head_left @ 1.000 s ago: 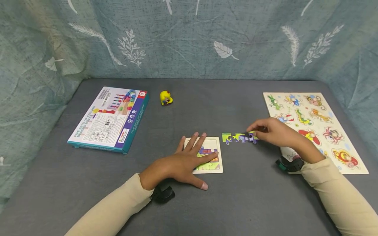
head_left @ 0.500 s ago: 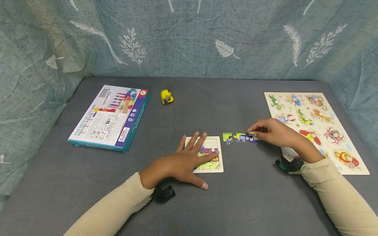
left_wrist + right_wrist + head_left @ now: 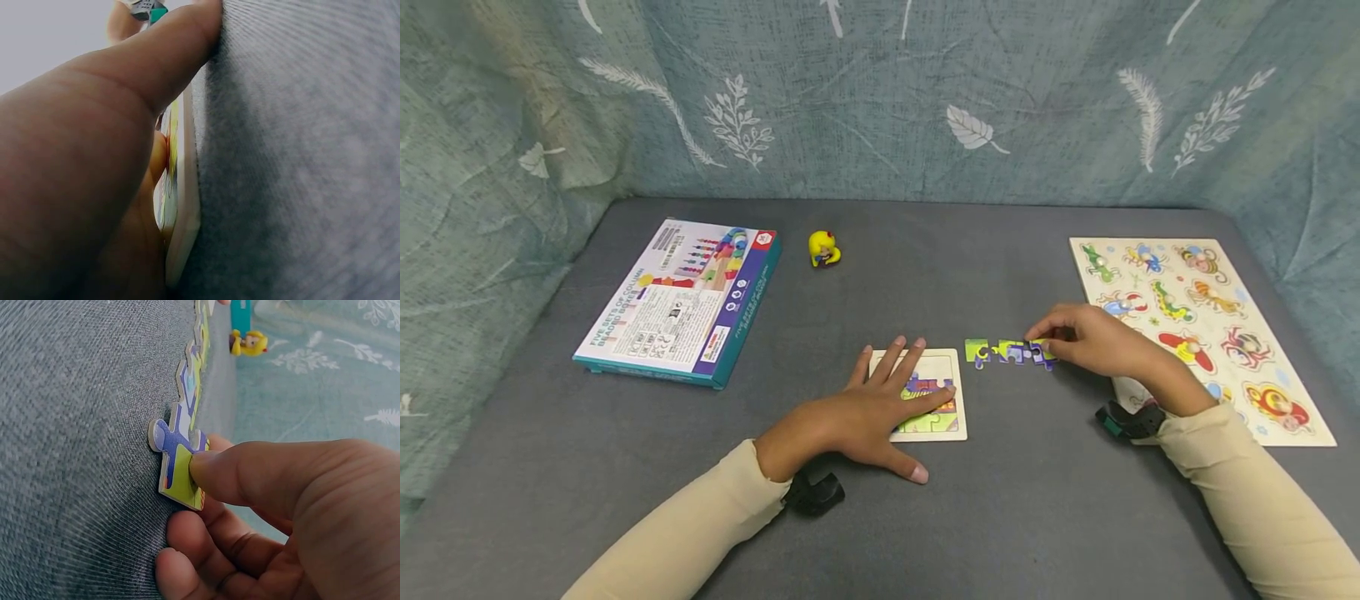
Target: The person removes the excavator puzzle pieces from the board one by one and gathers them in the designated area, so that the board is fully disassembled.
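Note:
My left hand (image 3: 865, 421) lies with fingers spread over a small wooden puzzle tray (image 3: 951, 427), covering its left part. Jigsaw pieces with a purple and green picture sit in the tray's lower part. To the right of it, three loose puzzle pieces lie in a row on the table: a left one (image 3: 976, 348), a middle one (image 3: 1011, 353) and a right one. My right hand (image 3: 1093, 342) pinches that right puzzle piece (image 3: 180, 472) by its edge between thumb and forefinger. In the left wrist view, the thumb (image 3: 150, 56) hides most of the tray.
A larger wooden board (image 3: 1210, 287) with insect pictures lies at the right, partly under the right forearm. On the left lies a flat teal and white box (image 3: 677, 304). A small yellow toy figure (image 3: 823, 248) stands at the back. A patterned cloth (image 3: 880, 100) hangs behind the table.

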Demonstrator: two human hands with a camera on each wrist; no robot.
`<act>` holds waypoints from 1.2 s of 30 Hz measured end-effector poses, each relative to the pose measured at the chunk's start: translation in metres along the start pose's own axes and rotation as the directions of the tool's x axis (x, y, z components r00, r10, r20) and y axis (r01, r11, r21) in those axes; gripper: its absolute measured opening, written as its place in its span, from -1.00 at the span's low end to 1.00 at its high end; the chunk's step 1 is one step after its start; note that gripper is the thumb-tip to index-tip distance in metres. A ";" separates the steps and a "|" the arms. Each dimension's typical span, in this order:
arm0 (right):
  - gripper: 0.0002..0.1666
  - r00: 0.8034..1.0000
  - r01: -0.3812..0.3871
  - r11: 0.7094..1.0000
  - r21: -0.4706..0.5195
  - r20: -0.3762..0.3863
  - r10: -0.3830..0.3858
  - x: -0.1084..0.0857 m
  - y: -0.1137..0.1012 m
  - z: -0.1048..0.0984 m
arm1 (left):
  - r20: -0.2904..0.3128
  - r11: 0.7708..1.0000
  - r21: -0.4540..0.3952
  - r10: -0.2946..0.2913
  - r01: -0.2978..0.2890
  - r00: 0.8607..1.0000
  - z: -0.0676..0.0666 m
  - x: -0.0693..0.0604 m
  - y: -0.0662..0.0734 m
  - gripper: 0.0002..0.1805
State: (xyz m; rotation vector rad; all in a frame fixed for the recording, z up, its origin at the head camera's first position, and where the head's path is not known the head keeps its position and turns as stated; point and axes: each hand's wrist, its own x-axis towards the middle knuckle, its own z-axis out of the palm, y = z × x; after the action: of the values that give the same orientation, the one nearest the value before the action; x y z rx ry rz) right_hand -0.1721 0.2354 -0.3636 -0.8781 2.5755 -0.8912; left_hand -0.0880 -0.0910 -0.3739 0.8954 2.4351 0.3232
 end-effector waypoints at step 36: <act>-0.77 0.993 0.065 0.997 -0.041 -0.095 -0.069 0.032 -0.031 0.003 | -0.068 1.000 -0.018 0.013 -0.015 0.998 -0.003 -0.005 0.007 -0.07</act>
State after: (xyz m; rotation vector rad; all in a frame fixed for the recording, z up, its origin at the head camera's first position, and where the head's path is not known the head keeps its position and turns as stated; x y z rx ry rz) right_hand -0.1819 0.1944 -0.3487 -0.9600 2.6669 -0.9275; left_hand -0.0826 -0.0891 -0.3670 0.9078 2.4847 0.3870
